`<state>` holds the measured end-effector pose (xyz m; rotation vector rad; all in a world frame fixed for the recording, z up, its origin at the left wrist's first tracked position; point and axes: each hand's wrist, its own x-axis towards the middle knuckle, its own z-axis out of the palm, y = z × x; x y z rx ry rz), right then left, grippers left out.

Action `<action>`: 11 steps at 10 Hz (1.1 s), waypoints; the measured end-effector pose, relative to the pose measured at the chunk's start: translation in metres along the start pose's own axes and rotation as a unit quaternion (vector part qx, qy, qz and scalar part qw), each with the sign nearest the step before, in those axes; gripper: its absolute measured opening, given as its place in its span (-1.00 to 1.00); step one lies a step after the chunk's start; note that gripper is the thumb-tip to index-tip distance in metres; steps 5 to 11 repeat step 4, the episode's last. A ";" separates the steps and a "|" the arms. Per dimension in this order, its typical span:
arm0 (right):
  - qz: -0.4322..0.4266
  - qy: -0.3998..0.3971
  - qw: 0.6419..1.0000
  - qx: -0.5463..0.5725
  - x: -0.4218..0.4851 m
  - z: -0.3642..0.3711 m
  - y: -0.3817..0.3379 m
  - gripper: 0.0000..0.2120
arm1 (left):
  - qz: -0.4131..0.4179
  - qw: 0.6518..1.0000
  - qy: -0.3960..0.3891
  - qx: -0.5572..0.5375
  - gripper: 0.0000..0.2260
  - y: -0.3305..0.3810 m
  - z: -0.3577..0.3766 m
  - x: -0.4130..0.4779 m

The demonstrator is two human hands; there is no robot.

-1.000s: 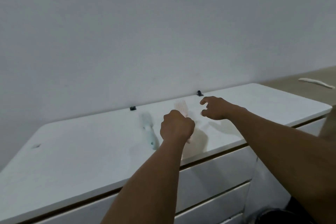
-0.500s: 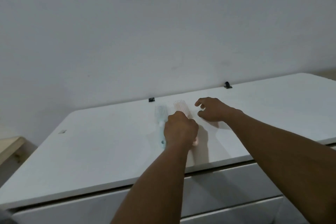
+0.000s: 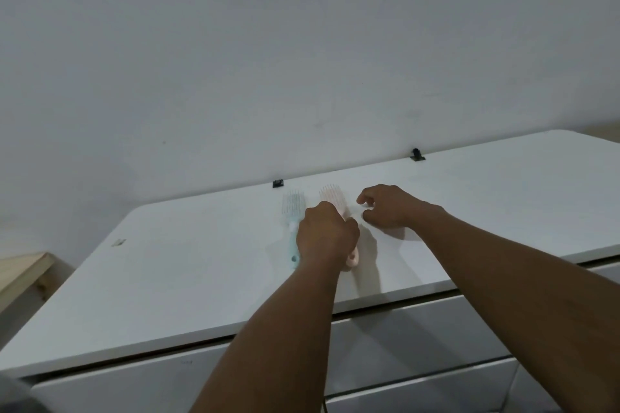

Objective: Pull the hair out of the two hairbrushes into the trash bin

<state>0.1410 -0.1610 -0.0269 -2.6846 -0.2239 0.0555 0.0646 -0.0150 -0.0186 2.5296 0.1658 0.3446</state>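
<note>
Two hairbrushes lie side by side on the white dresser top [image 3: 188, 265], bristle heads toward the wall. The pale blue hairbrush [image 3: 293, 211] is on the left, free of both hands. To its right, my left hand [image 3: 326, 235] is closed around the handle of the pink hairbrush [image 3: 333, 197]; its head and the handle's end stick out past the fist. My right hand [image 3: 385, 206] hovers just right of the pink brush head, fingers curled but apart, holding nothing. I cannot make out hair in the bristles. No trash bin is in view.
The dresser stands against a plain white wall, with two small black clips [image 3: 277, 183] [image 3: 417, 155] at its back edge. White drawer fronts [image 3: 419, 342] run below the top. A wooden surface [image 3: 20, 270] sits lower at the far left.
The view swung left, so the dresser's left end now shows and the dark object at the bottom right is gone. My left hand keeps its grip on the pink brush; my right hand stays beside it.
</note>
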 end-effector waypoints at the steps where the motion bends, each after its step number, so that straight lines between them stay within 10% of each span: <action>1: 0.014 -0.012 1.000 -0.002 -0.006 -0.004 -0.003 -0.56 | 0.003 1.000 -0.006 0.007 -0.76 0.002 -0.009 -0.002; 11: 0.006 0.020 1.000 -0.021 -0.040 -0.037 -0.024 -0.54 | 0.029 0.995 -0.009 0.096 -0.82 0.005 -0.071 -0.019</action>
